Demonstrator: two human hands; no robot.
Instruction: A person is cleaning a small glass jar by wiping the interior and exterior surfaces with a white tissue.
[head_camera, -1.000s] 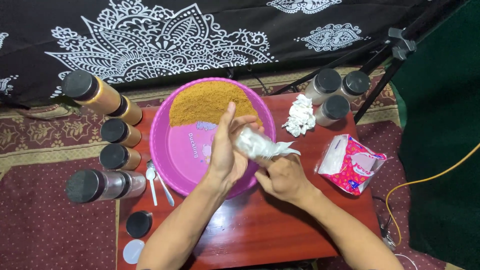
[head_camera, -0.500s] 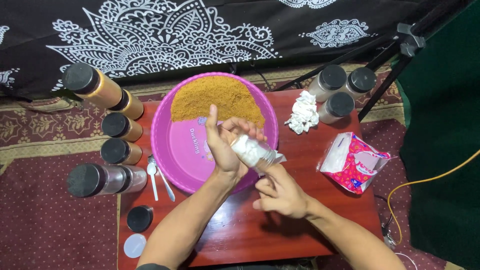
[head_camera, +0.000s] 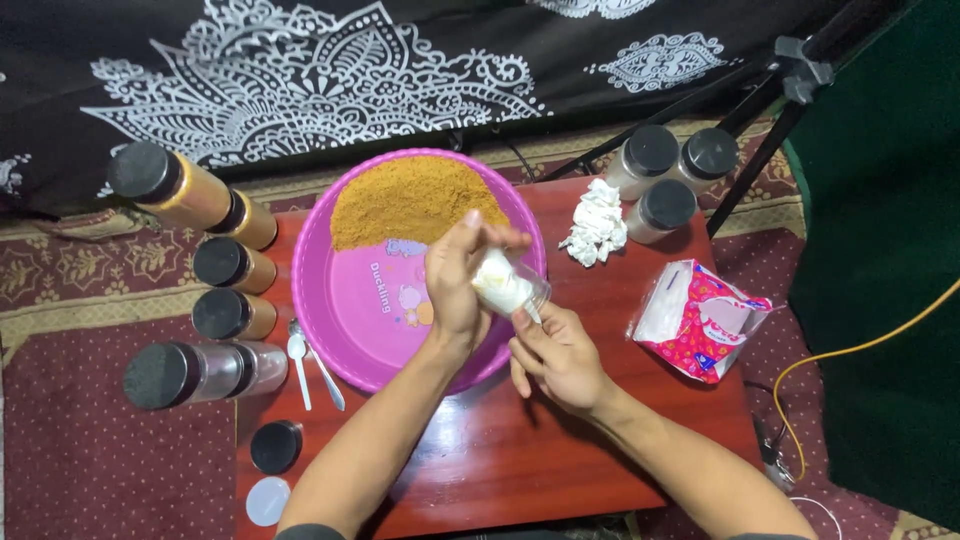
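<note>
My left hand (head_camera: 457, 285) grips a small clear plastic jar (head_camera: 508, 286) stuffed with white tissue, held tilted over the near right rim of a round pink basin (head_camera: 345, 310). My right hand (head_camera: 558, 355) is just below the jar's mouth, its fingertips pinching the tissue that sticks out. A heap of brown powder (head_camera: 410, 200) fills the far part of the basin. All of this is above a small red table (head_camera: 520, 450).
Several black-capped jars (head_camera: 215, 260) of brown powder line the table's left side, with an empty one (head_camera: 195, 372) lying flat. Two spoons (head_camera: 310, 362), a black lid (head_camera: 275, 445) and a white lid (head_camera: 267, 500) lie near the front left. Crumpled tissue (head_camera: 596, 222), three empty jars (head_camera: 665, 175) and a tissue pack (head_camera: 695, 318) sit at right.
The tissue that stuck far out of the jar has gone mostly inside it. My right hand has shifted from under the jar to its mouth. The left hand turned the jar.
</note>
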